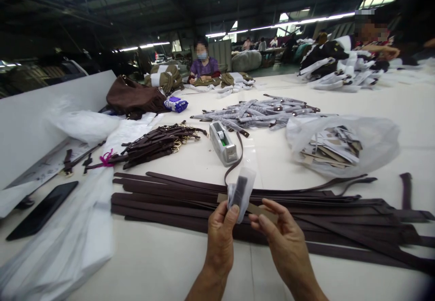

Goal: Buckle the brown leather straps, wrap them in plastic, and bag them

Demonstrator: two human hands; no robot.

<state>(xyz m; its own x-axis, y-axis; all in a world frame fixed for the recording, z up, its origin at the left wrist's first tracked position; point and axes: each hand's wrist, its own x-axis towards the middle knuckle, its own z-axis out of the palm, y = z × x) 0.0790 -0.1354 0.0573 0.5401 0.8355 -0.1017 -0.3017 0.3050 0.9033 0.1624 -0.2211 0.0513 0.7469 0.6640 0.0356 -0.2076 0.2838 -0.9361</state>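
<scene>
My left hand [220,240] pinches the end of a dark brown strap [239,191] that is half covered by a clear plastic wrap [245,187]. The strap loops away toward the tape dispenser [222,143]. My right hand [283,242] is closed with its fingertips on a thin tan paper strip [260,209] beside the wrapped end. Both hands hover over a long pile of flat dark brown straps [306,219] lying across the white table [163,255].
A bundle of straps with gold clasps [159,142] lies at left, near a black phone [42,210] and white plastic sheets [81,228]. A clear bag of cards [340,144] and wrapped straps [258,110] lie beyond. Other people work at the far side.
</scene>
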